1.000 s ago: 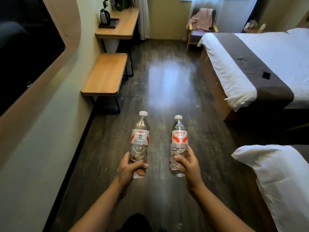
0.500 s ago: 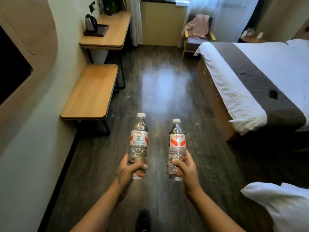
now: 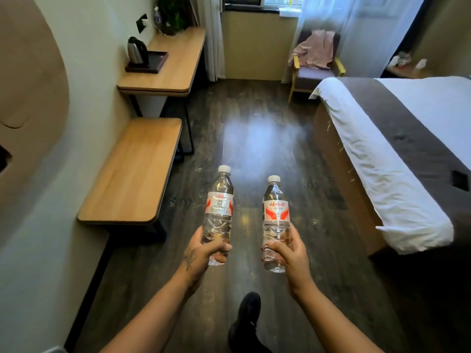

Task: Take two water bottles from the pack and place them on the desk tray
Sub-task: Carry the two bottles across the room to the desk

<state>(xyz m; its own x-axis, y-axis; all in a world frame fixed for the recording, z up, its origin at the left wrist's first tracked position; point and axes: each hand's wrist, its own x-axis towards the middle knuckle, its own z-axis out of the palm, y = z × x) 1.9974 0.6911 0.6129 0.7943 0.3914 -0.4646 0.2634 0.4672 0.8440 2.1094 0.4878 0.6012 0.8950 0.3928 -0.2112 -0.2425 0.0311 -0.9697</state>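
Note:
I hold two clear water bottles with white caps and red-and-white labels upright over the dark wood floor. My left hand (image 3: 204, 253) grips the lower part of the left bottle (image 3: 219, 207). My right hand (image 3: 290, 256) grips the lower part of the right bottle (image 3: 275, 215). A dark tray (image 3: 158, 62) lies on the far wooden desk (image 3: 173, 70) at the upper left, with a steel kettle (image 3: 136, 50) standing on it. The bottle pack is not in view.
A low wooden bench (image 3: 135, 171) runs along the left wall, nearer than the desk. A bed (image 3: 397, 154) with white sheets and a grey runner fills the right. An armchair (image 3: 313, 64) with pink cloth stands by the window. My black shoe (image 3: 246, 319) shows below.
The view has advanced down the room: the bench, desk and tray are nearer and larger. The second bed's pillow has left the lower right. Both hands still hold their bottles upright.

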